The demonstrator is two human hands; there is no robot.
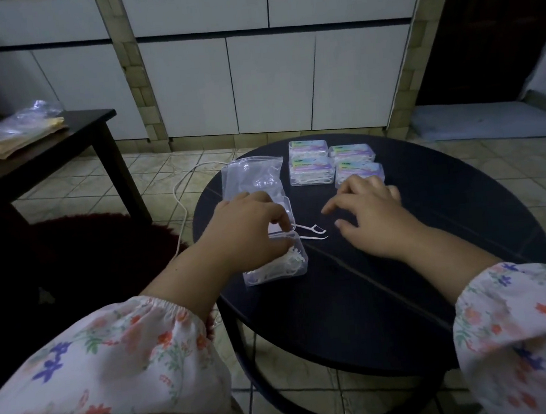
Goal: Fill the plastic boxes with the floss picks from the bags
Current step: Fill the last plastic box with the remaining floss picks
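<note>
An open clear plastic box point(278, 267) with white floss picks inside sits at the left of the round black table point(372, 297), its lid point(287, 210) raised behind it. My left hand point(250, 228) rests over the box and pinches the handle of a floss pick. Two loose floss picks point(311, 231) lie on the table just right of the box. My right hand point(369, 213) hovers to their right, fingers spread and relaxed, holding nothing. A clear zip bag point(252, 175) lies behind my left hand. Several closed, labelled boxes point(334, 163) stand at the table's far side.
A dark side table point(61, 142) at the left carries crumpled clear bags point(17, 128). A white cable point(181, 198) runs across the tiled floor, and a dark red rug point(87, 249) lies left of the round table. White cabinets stand behind.
</note>
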